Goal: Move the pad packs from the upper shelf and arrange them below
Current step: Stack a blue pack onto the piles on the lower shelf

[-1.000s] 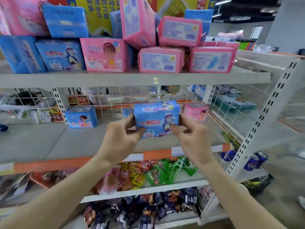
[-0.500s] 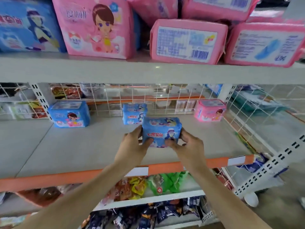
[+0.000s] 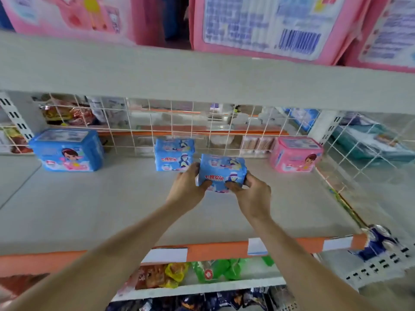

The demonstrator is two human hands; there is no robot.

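- Both hands, left hand (image 3: 186,187) and right hand (image 3: 251,196), grip the ends of a blue pack (image 3: 222,171) over the lower shelf (image 3: 89,209).
- Just behind-left of that pack stands its twin (image 3: 174,154); far left a bigger blue pack (image 3: 66,150), right a pink pack (image 3: 295,154), wire grid (image 3: 202,122) behind.
- Compared with half a second ago, it is deeper in, nearer the twin.
- Red print reads "七度空间"; pink packs (image 3: 258,25) overhead show a barcode.

I see the left hand (image 3: 187,187) and right hand (image 3: 251,194) gripping a small blue plastic-wrapped pad pack (image 3: 222,172) by its ends, over the grey lower shelf board (image 3: 89,209), towards its back edge. Just behind stands a matching blue pack (image 3: 174,154). A larger blue pack (image 3: 67,150) sits near the back left corner and a pink pack (image 3: 295,154) near the back right.
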